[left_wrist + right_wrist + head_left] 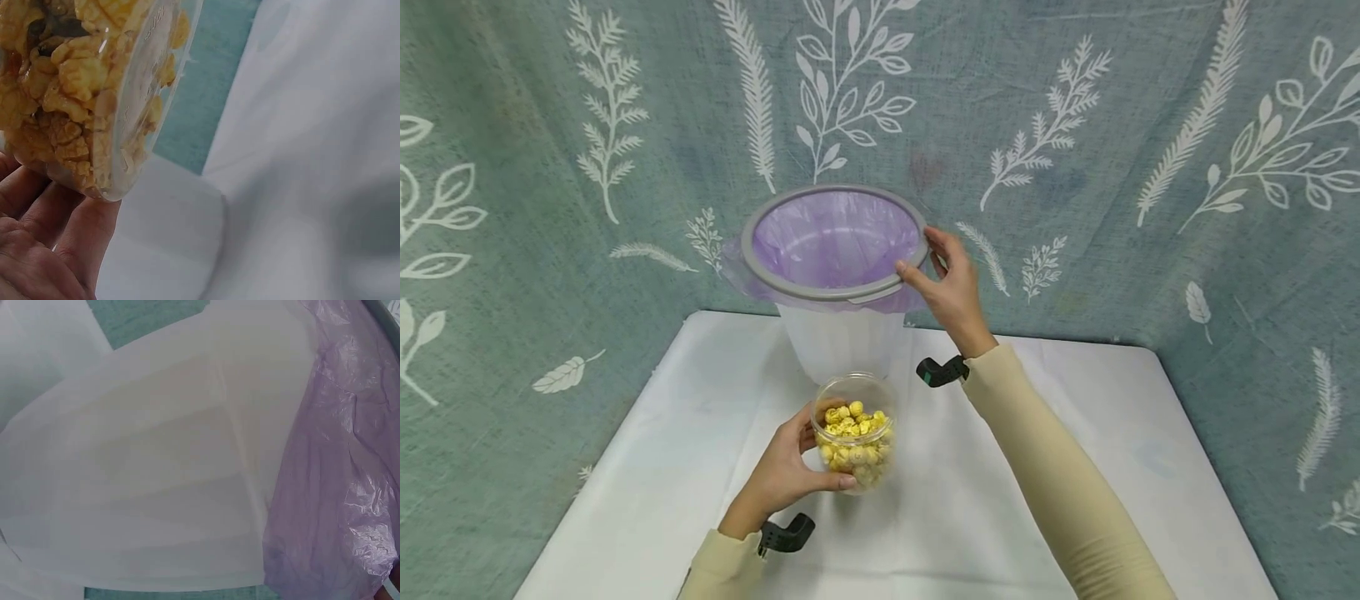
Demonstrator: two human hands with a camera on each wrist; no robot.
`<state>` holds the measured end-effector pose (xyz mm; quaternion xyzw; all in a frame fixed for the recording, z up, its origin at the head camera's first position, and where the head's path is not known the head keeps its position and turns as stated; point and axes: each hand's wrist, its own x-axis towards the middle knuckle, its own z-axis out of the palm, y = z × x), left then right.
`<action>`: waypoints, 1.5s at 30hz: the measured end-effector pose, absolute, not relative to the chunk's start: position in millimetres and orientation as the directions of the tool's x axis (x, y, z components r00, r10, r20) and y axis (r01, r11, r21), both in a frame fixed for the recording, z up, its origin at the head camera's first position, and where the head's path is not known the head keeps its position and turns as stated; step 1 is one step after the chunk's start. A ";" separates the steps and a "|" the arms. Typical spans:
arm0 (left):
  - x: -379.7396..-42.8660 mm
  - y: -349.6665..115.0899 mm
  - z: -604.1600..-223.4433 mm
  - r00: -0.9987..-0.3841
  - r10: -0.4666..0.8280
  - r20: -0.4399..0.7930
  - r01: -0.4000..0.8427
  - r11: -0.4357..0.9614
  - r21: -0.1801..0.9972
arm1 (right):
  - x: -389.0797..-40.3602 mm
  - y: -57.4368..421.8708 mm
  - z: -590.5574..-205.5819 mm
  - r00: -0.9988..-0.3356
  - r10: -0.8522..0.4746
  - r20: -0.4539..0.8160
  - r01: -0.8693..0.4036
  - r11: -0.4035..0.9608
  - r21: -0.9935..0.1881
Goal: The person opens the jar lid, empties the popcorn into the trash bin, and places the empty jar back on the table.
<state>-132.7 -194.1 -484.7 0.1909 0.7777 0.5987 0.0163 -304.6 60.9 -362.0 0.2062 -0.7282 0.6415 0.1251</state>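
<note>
My left hand grips a clear plastic jar from its left side, thumb across the front. Yellow popcorn fills the lower part of the jar, and no lid shows on its mouth. In the left wrist view, the jar is tilted with its base showing, held up off the table. My right hand holds the right side of the grey rim of a white waste bin, thumb on the near side. A purple plastic bag lines the bin and folds out under the rim.
A white-covered table bears the bin near its back edge, behind the jar. Green curtain cloth with white leaf prints hangs close around the back and sides. Black wrist bands sit on both wrists.
</note>
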 end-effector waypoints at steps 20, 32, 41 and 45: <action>-162.7 -288.2 -352.2 -0.910 0.240 0.340 0.413 0.429 0.803 | -305.7 61.7 -360.7 -0.918 -0.147 0.368 -0.374 0.015 -0.927; -202.5 -305.0 -269.5 -0.921 0.143 0.362 0.377 0.554 0.742 | -304.0 63.8 -361.8 -0.913 -0.149 0.381 -0.387 0.016 -0.922; -239.5 -301.2 -246.6 -0.951 0.153 0.269 0.299 0.674 0.676 | -304.2 61.2 -365.7 -0.896 -0.127 0.426 -0.434 0.044 -0.900; -252.5 -294.6 -239.3 -0.951 0.163 0.262 0.295 0.729 0.617 | -304.5 60.4 -366.4 -0.890 -0.118 0.441 -0.449 0.057 -0.892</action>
